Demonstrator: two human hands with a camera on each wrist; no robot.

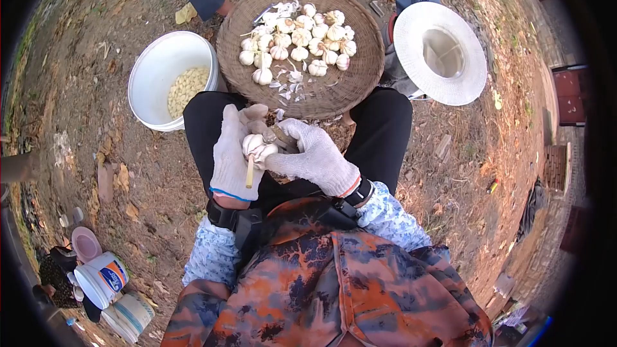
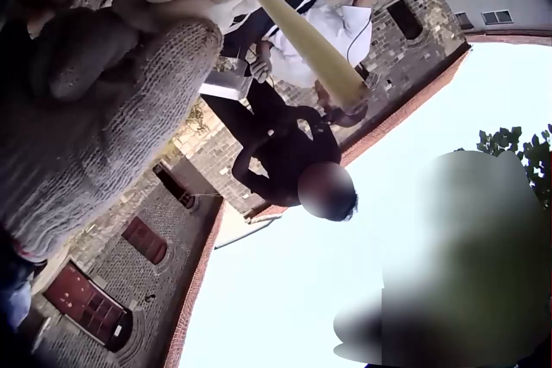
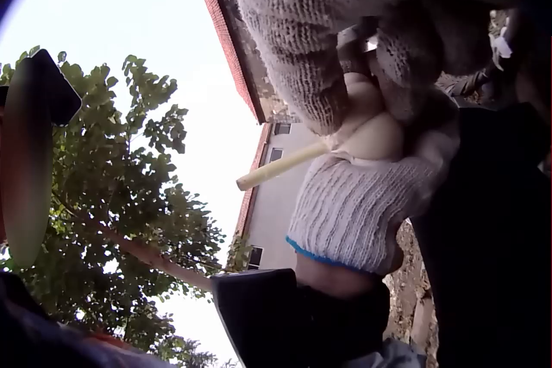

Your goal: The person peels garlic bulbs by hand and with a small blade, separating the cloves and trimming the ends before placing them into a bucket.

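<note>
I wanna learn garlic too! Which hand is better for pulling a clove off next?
Probably the right hand: its thumb presses against the garlic bulb, while the left hand supports it from the other side.

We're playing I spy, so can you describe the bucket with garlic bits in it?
In the head view, find the round brown woven basket of white garlic bulbs. Just left of it is a round white plastic bucket. Pale peeled cloves lie inside, and it shows no label, unlike the white blue-and-orange-labelled bucket at lower left.
</note>
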